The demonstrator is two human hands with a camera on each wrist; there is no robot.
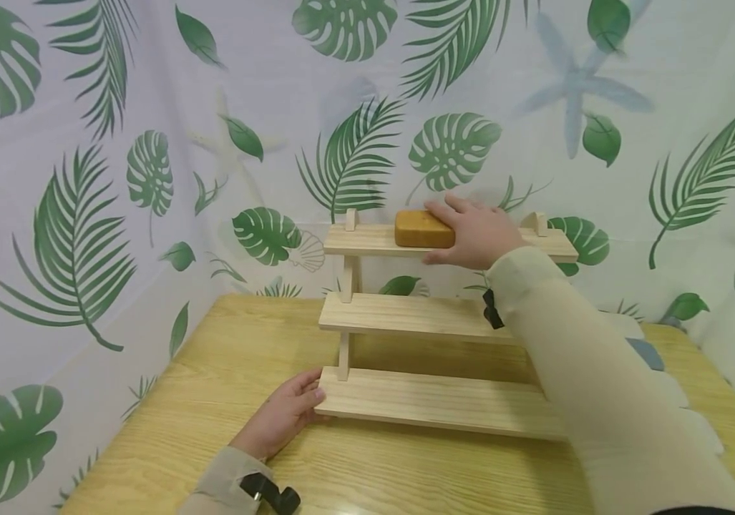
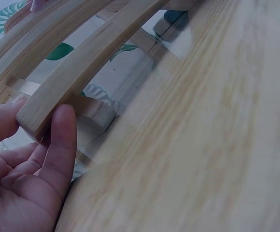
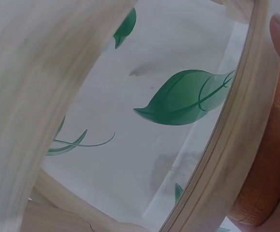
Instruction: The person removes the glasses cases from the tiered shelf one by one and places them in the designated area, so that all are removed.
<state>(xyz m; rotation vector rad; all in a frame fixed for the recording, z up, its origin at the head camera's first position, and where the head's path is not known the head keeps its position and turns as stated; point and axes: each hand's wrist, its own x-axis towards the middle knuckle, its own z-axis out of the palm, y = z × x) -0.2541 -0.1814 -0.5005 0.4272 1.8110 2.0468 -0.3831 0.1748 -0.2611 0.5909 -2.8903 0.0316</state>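
Note:
A three-tier wooden display stand (image 1: 406,312) stands on the table. On its top shelf sits an orange-brown block (image 1: 420,230) with rounded edges, like a small loaf. My right hand (image 1: 484,232) holds the block's right end, fingers over the top and back, thumb low at the front by the shelf edge. In the right wrist view, the block (image 3: 268,164) shows partly behind the shelf board. At the lower left, my left hand (image 1: 283,413) grips the left end of the bottom shelf (image 2: 53,108), thumb on one face and fingers beneath.
The wood-grain table (image 1: 225,343) lies under the stand. Behind it hangs a white backdrop (image 1: 264,79) printed with green leaves. Right of the stand, partly behind my right arm, lie white scalloped shapes and a grey-blue piece (image 1: 646,353). Small upright pegs (image 1: 351,219) rise from the top shelf.

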